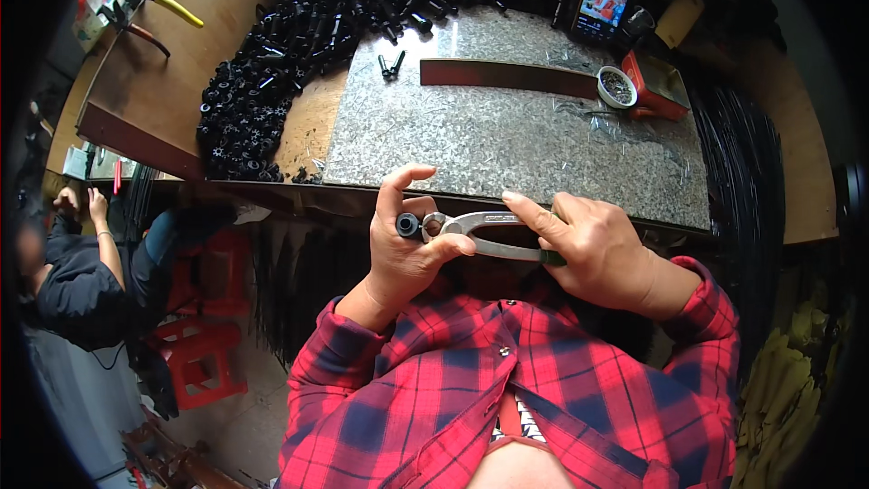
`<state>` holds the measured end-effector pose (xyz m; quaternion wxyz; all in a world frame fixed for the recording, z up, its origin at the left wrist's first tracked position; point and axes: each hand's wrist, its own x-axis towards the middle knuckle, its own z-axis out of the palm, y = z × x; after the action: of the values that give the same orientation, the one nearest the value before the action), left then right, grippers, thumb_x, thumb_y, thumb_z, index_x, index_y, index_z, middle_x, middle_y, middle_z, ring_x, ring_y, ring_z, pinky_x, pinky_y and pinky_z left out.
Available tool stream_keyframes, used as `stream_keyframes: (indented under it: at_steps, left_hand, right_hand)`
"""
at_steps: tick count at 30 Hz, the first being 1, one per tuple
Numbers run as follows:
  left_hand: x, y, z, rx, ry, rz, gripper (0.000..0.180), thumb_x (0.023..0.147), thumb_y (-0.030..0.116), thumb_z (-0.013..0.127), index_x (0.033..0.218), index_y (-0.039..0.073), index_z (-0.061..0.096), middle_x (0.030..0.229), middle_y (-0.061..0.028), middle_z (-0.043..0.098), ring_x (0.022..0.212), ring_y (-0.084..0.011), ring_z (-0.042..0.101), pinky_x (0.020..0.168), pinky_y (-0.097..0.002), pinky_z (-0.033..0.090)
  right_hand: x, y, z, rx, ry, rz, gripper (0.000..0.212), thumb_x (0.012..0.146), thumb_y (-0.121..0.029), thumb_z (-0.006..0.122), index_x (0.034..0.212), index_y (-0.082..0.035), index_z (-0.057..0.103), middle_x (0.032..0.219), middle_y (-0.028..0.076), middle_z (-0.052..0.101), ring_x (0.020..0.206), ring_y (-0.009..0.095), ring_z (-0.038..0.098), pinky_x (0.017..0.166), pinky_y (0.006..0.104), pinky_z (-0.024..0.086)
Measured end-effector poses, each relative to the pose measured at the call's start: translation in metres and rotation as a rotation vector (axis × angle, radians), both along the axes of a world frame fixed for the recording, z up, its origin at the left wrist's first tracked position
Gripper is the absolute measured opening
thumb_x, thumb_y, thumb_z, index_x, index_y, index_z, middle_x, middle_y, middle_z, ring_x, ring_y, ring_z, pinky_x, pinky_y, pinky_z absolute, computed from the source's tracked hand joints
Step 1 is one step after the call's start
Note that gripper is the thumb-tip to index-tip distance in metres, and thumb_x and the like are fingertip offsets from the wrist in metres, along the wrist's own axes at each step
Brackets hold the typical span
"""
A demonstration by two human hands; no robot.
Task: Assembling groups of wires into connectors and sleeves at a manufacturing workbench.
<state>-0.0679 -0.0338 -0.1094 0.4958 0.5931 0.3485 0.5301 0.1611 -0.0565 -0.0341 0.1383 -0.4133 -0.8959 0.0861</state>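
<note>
Left hand: the person's left hand [398,244] is closed around a short black cylindrical part [408,225], its round end facing up; the index finger stands raised and bent away from it, and the fingers underneath are hard to make out.
Right hand: the right hand [597,244] is clamped on the handles of metal pincers [450,228]; it hides most of the grips, with only a bit of green showing below the fingers.
Pincers' head: right beside the black part, above the left thumb; I can't tell whether the jaws are biting on it.
Where the part is: in front of the plaid shirt [507,380], just off the near edge of the speckled grey surface [507,145].
On the surface: a long dark strip [507,77], its right end by a white cup [617,105] of tiny pieces too small to name; a red container [644,80] stands next to the cup.
Black heap: a pile of dark parts [317,45] runs off the upper edge, single pieces blurring together.
Far left: a seated co-worker [86,281], partly lost in the dark rim.
</note>
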Motion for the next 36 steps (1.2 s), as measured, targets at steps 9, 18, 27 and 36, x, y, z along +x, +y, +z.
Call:
stream_keyframes:
  at_steps: [9, 18, 27, 36]
  left_hand:
    - [-0.005, 0.006, -0.006, 0.015, -0.054, -0.014, 0.098, 0.052, 0.039, 0.088, 0.128, 0.005, 0.036, 0.057, 0.0071, 0.043, 0.052, -0.0002, 0.04, 0.048, -0.016, 0.026]
    - [-0.002, 0.0, -0.002, 0.083, 0.021, -0.118, 0.09, 0.056, 0.031, 0.09, 0.124, 0.004, 0.038, 0.056, 0.0062, 0.045, 0.052, -0.0012, 0.042, 0.047, -0.016, 0.027]
    - [0.004, -0.004, 0.001, 0.026, -0.057, -0.102, 0.066, 0.073, 0.001, 0.075, 0.124, 0.003, 0.033, 0.08, -0.0067, 0.059, 0.064, -0.0066, 0.055, 0.053, -0.0176, 0.04]
    - [-0.058, 0.016, 0.027, 0.137, -0.244, 0.353, 0.069, 0.089, 0.058, 0.045, 0.126, 0.001, 0.035, 0.101, -0.0055, 0.048, 0.061, -0.0093, 0.036, 0.048, -0.0189, 0.027]
  right_hand:
    - [0.002, 0.003, 0.0, 0.231, -0.016, 0.014, 0.068, 0.071, -0.009, 0.068, 0.135, -0.012, 0.047, 0.075, 0.007, 0.045, 0.065, 0.022, 0.048, 0.055, 0.0337, 0.04]
    - [0.007, -0.012, 0.007, 0.196, -0.109, 0.042, 0.06, 0.076, -0.013, 0.06, 0.135, -0.012, 0.048, 0.068, 0.006, 0.041, 0.055, 0.019, 0.048, 0.049, 0.0323, 0.041]
    - [0.003, -0.014, 0.002, -0.015, -0.077, 0.004, 0.062, 0.077, -0.016, 0.063, 0.136, -0.011, 0.045, 0.071, 0.009, 0.046, 0.057, 0.022, 0.053, 0.05, 0.0353, 0.045]
    - [0.052, 0.004, -0.016, -0.236, -0.057, -0.275, 0.061, 0.083, -0.028, 0.063, 0.137, -0.01, 0.04, 0.091, 0.02, 0.057, 0.082, 0.038, 0.061, 0.07, 0.0456, 0.049]
